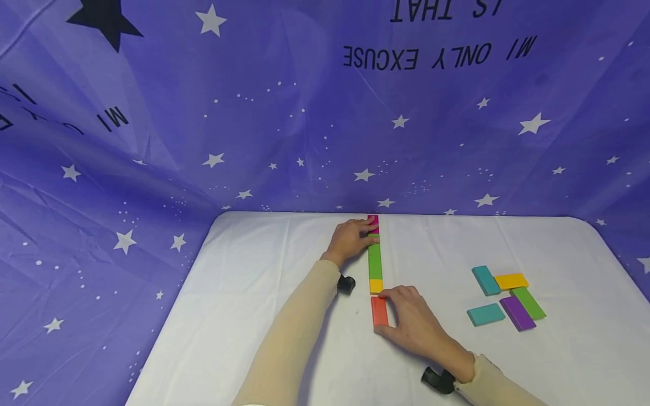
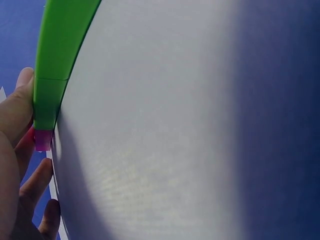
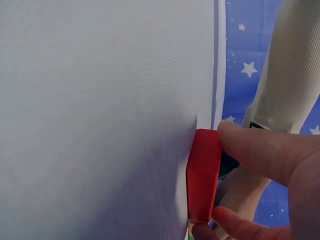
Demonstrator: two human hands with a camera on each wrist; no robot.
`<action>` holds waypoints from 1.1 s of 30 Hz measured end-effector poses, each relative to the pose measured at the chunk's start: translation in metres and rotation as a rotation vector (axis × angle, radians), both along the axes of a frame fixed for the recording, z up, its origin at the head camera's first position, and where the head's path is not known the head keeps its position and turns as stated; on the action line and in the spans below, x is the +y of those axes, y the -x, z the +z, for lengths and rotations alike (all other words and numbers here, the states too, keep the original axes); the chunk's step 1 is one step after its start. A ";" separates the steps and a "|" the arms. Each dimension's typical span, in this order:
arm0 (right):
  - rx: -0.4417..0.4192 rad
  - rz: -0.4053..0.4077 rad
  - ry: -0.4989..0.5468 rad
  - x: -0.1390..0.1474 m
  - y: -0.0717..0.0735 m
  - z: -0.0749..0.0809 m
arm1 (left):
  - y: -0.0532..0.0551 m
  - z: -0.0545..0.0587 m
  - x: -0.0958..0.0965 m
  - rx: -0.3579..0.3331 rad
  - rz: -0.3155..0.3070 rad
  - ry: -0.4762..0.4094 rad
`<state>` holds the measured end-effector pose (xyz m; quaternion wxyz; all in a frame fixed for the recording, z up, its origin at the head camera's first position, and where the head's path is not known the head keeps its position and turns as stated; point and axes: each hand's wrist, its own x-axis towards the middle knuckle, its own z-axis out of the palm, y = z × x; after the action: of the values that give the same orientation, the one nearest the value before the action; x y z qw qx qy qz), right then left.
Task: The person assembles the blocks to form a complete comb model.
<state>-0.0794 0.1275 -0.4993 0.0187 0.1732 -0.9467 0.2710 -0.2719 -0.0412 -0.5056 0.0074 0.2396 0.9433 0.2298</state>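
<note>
A straight row of blocks runs toward me in the head view: a magenta block [image 1: 373,226] at the far end, two green blocks [image 1: 374,262] and a yellow block [image 1: 376,286]. My left hand [image 1: 349,239] rests along the row's far part, its thumb at the green and fingers at the magenta block. In the left wrist view those fingers look fairly straight. My right hand [image 1: 417,320] pinches a red block [image 1: 379,312] lengthwise between thumb and fingers. This block lies in line with the row, a narrow gap from the yellow one.
To the right lie loose blocks: two teal blocks [image 1: 486,314], a yellow-orange block [image 1: 512,281], a green block [image 1: 529,303] and a purple block [image 1: 517,313]. They stand on a white-covered table [image 1: 244,293]. A purple star-patterned cloth [image 1: 304,113] hangs behind the far edge.
</note>
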 end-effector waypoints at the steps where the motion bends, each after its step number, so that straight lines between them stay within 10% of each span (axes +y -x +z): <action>1: 0.001 -0.001 -0.003 0.000 0.000 0.000 | 0.000 0.000 0.000 -0.001 -0.001 -0.002; 33: -0.004 -0.029 0.024 -0.001 0.007 0.000 | 0.000 0.001 0.000 0.003 -0.005 -0.010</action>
<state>-0.0861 0.1262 -0.4992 0.0227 0.1589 -0.9458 0.2822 -0.2717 -0.0408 -0.5043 0.0052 0.2426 0.9414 0.2342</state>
